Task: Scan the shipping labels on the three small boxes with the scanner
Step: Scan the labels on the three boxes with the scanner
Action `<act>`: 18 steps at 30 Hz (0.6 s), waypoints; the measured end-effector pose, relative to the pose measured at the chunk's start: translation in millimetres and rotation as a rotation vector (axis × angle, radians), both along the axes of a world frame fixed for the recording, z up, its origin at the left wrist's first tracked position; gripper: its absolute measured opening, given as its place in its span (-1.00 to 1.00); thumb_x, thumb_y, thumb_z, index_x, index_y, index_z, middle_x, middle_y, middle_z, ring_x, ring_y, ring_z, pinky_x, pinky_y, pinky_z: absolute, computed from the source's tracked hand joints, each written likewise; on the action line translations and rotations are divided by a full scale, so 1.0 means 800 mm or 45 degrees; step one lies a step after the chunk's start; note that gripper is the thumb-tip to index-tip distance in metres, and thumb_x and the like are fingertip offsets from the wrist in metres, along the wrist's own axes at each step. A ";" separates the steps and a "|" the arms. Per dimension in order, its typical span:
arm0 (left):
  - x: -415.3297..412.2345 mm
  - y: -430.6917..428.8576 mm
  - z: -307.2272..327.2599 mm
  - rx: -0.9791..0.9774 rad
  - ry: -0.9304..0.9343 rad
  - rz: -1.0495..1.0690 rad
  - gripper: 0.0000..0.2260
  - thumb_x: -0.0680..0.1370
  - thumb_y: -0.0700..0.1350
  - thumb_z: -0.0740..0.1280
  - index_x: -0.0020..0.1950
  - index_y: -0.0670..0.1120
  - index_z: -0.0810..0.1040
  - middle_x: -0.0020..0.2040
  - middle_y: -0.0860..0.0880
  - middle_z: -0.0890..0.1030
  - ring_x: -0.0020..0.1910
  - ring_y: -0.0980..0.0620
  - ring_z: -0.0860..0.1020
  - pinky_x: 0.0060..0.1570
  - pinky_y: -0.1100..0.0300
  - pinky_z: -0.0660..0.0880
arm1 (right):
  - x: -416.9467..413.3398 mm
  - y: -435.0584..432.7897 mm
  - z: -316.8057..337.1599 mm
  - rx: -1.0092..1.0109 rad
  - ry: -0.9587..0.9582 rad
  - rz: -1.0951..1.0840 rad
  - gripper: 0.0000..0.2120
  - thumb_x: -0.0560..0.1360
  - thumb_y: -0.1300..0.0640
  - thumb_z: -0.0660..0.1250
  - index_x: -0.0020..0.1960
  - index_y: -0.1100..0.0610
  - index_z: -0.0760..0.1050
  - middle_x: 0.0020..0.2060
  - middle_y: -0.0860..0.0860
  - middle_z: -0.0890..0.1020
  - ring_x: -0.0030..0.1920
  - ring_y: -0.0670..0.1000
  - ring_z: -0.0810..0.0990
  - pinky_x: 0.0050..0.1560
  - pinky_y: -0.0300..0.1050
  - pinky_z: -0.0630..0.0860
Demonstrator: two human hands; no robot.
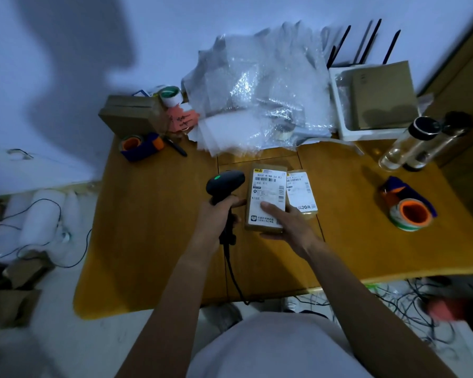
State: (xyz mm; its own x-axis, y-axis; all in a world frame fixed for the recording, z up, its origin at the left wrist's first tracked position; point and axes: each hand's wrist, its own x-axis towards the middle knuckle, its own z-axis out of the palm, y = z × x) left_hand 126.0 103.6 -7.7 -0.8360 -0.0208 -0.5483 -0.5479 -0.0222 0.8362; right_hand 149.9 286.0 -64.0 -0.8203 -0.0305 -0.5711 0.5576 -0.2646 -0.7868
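Two small boxes show near the hands, and I cannot see a third one for sure. One box [266,199] sits in the right hand [287,225], with its white label [268,195] facing up. The other box [302,196] lies on the table [153,227] just past the right hand, touching the held box on its far side. Its label faces up too.

To do this step well, I think the scanner head should turn toward the bar lines near the top of the held label. Right now the head points away from the person, beside the box and not at it. The box should be held flat and steady, and the thumb should stay low on the label so it does not cover the bar lines. A little tilt may help if the label shines.

Now the hands. The left hand [220,214] is curled tight around the handle of the black scanner [224,184], which has a small green light on top. Its cord [234,279] hangs down toward the person. The right hand is partly open and cups the box from below, with the thumb pressed on the lower part of the label. The fingers under the box are hidden. The two hands are very close, almost touching
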 end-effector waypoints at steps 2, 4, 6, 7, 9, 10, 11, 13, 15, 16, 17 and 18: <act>0.005 0.002 0.000 -0.001 0.017 0.003 -0.85 0.50 -0.08 0.47 0.01 -0.11 0.65 0.04 -0.24 0.73 -0.37 0.00 0.56 -0.12 0.02 0.50 | 0.003 0.001 0.000 0.059 0.014 -0.015 -0.49 0.42 -0.02 0.57 0.29 0.06 0.50 0.08 0.10 0.73 0.05 0.11 0.75 0.02 0.27 0.68; 0.008 0.004 0.000 -0.009 0.041 -0.003 -0.79 0.51 -0.08 0.47 0.09 -0.15 0.64 0.00 -0.17 0.75 -0.37 0.03 0.57 -0.12 0.05 0.52 | 0.004 0.001 0.001 0.096 0.036 -0.040 -0.55 0.44 0.05 0.56 0.23 0.02 0.45 0.10 0.08 0.70 0.04 0.11 0.74 -0.02 0.25 0.70; 0.010 0.003 0.000 0.016 0.049 -0.001 -0.75 0.54 -0.08 0.45 0.16 -0.17 0.62 -0.03 -0.10 0.77 -0.36 0.03 0.57 -0.12 0.06 0.53 | 0.001 0.003 0.002 0.124 0.054 -0.043 -0.55 0.44 0.10 0.56 0.21 0.00 0.41 0.10 0.07 0.68 0.03 0.09 0.74 -0.07 0.15 0.72; 0.011 0.002 0.000 0.045 0.048 0.007 -0.75 0.55 -0.08 0.45 0.17 -0.17 0.61 -0.03 -0.10 0.77 -0.36 0.03 0.58 -0.13 0.07 0.54 | 0.000 0.003 0.001 0.135 0.063 -0.046 -0.55 0.44 0.12 0.56 0.21 0.00 0.41 0.10 0.07 0.68 0.01 0.08 0.74 -0.11 0.07 0.72; 0.015 -0.001 0.002 0.084 0.046 0.009 -0.78 0.56 -0.08 0.45 0.15 -0.15 0.62 -0.07 -0.12 0.76 -0.34 0.02 0.59 -0.16 0.11 0.56 | 0.000 0.005 -0.001 0.177 0.097 -0.045 -0.56 0.44 0.16 0.56 0.21 0.02 0.42 0.09 0.06 0.68 -0.02 0.02 0.74 -0.17 -0.10 0.70; 0.017 -0.003 0.004 0.094 0.046 0.004 -0.80 0.56 -0.08 0.46 0.12 -0.14 0.64 -0.11 -0.12 0.76 -0.34 0.03 0.60 -0.17 0.13 0.57 | 0.000 0.006 -0.003 0.213 0.122 -0.027 -0.54 0.44 0.16 0.56 0.23 0.04 0.42 0.09 0.05 0.68 -0.02 0.01 0.73 -0.17 -0.14 0.69; 0.020 -0.005 0.006 0.103 0.051 -0.005 -0.82 0.56 -0.09 0.46 0.11 -0.14 0.65 -0.15 -0.12 0.74 -0.32 0.03 0.61 -0.18 0.16 0.59 | 0.001 0.006 -0.006 0.251 0.150 -0.003 -0.51 0.44 0.16 0.56 0.27 0.07 0.41 0.10 0.05 0.68 0.00 0.01 0.73 -0.14 -0.15 0.69; 0.027 -0.009 0.006 0.107 0.064 -0.030 -0.82 0.56 -0.10 0.45 0.10 -0.16 0.65 -0.24 -0.10 0.70 -0.30 0.02 0.62 -0.17 0.15 0.59 | 0.004 0.006 -0.011 0.312 0.186 0.014 -0.46 0.44 0.14 0.56 0.33 0.11 0.39 0.12 0.05 0.68 0.04 0.01 0.73 -0.13 -0.17 0.69; 0.032 -0.011 0.003 0.095 0.064 -0.045 -0.78 0.56 -0.09 0.45 0.10 -0.22 0.65 -0.29 -0.07 0.63 -0.30 -0.01 0.59 -0.14 0.11 0.55 | 0.006 0.006 -0.015 0.341 0.196 -0.027 -0.44 0.46 0.14 0.55 0.35 0.11 0.36 0.12 0.04 0.67 0.04 0.00 0.72 -0.18 -0.21 0.67; 0.033 -0.011 0.001 0.095 0.053 -0.046 -0.77 0.56 -0.09 0.45 0.09 -0.23 0.65 -0.31 -0.06 0.61 -0.31 0.00 0.57 -0.14 0.09 0.53 | 0.006 0.006 -0.016 0.352 0.200 -0.050 -0.44 0.46 0.13 0.54 0.36 0.11 0.35 0.13 0.03 0.66 0.04 -0.01 0.71 -0.20 -0.23 0.67; 0.034 -0.011 0.000 0.101 0.035 -0.041 -0.79 0.56 -0.09 0.45 0.07 -0.23 0.65 -0.32 -0.05 0.59 -0.33 0.01 0.55 -0.16 0.10 0.52 | 0.005 0.006 -0.017 0.368 0.204 -0.066 -0.43 0.47 0.12 0.54 0.37 0.10 0.35 0.13 0.02 0.65 0.05 -0.02 0.71 -0.20 -0.24 0.67; 0.035 -0.010 0.000 0.108 0.013 -0.034 -0.81 0.56 -0.09 0.45 0.05 -0.21 0.65 -0.33 -0.05 0.58 -0.35 0.02 0.54 -0.19 0.12 0.51 | 0.003 0.008 -0.018 0.389 0.207 -0.078 -0.42 0.47 0.10 0.54 0.38 0.10 0.34 0.14 0.01 0.64 0.06 -0.03 0.70 -0.20 -0.23 0.67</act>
